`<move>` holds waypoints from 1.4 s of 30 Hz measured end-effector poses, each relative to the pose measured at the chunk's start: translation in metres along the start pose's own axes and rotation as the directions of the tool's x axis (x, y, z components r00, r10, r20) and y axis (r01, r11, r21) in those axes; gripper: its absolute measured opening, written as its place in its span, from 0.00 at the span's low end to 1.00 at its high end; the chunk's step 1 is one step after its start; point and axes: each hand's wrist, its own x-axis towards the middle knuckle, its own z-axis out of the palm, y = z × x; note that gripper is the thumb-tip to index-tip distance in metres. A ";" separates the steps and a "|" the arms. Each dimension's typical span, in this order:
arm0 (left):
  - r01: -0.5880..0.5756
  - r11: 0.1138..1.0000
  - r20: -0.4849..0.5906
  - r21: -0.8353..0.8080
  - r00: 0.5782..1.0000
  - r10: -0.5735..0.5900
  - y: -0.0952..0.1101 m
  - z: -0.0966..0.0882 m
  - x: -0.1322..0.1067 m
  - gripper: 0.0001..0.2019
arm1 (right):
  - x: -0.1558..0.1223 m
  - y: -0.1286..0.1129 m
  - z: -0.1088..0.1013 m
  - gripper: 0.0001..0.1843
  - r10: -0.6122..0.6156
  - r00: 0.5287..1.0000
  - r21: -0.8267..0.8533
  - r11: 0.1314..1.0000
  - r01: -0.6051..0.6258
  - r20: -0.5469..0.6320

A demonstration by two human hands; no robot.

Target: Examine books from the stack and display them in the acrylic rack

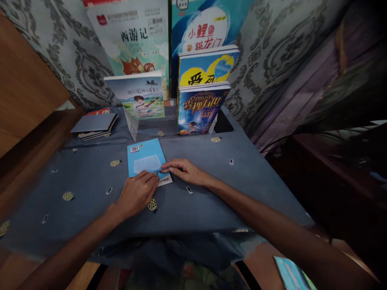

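A light-blue book point(145, 157) lies on the cloth-covered table with its printed back cover and barcode facing up. My left hand point(139, 189) rests over its near edge with bent fingers closed on the book; the thumb is hidden. From the right, my right hand point(186, 171) reaches over the book's near right part. Its fingers are stretched out and lie on the cover close to the left fingertips. Below the fingers a pale strip shows along the near edge.
Behind stands a clear rack point(133, 125) with a boy-and-guitar book point(142, 96) and a dark-blue book point(198, 110) before a yellow-and-blue one point(208, 68). Two large books lean behind. Stacked books point(93, 123) lie left; a dark flat object point(223, 122) lies right. Another book point(292, 274) shows low right.
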 end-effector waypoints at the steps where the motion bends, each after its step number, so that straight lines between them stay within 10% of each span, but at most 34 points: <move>1: -0.001 1.000 -0.003 0.003 1.000 0.001 0.000 0.000 0.000 0.15 | 0.000 0.000 0.000 0.16 0.000 1.000 0.002 1.000 0.000 0.001; 17: -0.035 0.992 -0.020 0.118 0.999 0.038 0.006 0.006 -0.005 0.14 | -0.047 -0.023 0.011 0.19 -0.175 0.980 -0.526 0.826 0.201 0.099; 31: -0.140 0.987 0.035 -0.082 0.989 0.144 -0.022 0.008 0.038 0.19 | -0.054 -0.020 0.014 0.19 -0.277 0.952 -0.613 0.732 0.296 0.128; 42: -0.162 0.986 -0.019 -0.045 0.987 0.161 -0.018 -0.005 -0.032 0.18 | -0.053 -0.024 0.013 0.18 -0.214 0.971 -0.577 0.782 0.236 0.107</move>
